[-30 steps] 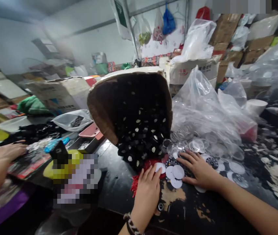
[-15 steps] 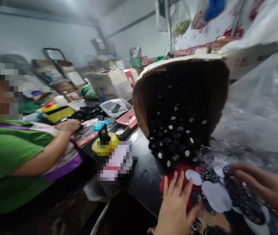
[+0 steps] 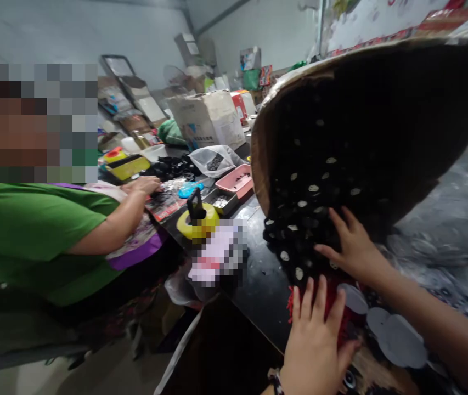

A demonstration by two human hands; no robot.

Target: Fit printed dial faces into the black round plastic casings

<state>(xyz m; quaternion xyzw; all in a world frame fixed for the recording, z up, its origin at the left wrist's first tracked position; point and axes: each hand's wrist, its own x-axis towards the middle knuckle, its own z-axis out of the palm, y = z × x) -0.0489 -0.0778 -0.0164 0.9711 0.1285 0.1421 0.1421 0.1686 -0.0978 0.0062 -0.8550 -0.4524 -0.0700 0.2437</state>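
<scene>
A tipped cardboard box (image 3: 266,131) spills a heap of small black pieces with pale spots (image 3: 303,219) onto the dark table (image 3: 258,285). My right hand (image 3: 351,247) reaches into the foot of that heap, fingers spread among the pieces; whether it holds one is hidden. My left hand (image 3: 316,340) lies flat, fingers apart, on a red fringed thing (image 3: 334,299) at the table's edge. White and patterned round discs (image 3: 394,343) lie just right of it.
A person in a green shirt (image 3: 32,236) works at the left, a hand (image 3: 143,185) on printed sheets. A yellow tape holder (image 3: 196,222), a pink tray (image 3: 237,180), a white carton (image 3: 207,118) and clear plastic bags (image 3: 456,230) crowd the table.
The view has swung left, bringing the neighbouring person in. My right hand left the discs and moved up into the black heap. My left hand stays on the red thing.
</scene>
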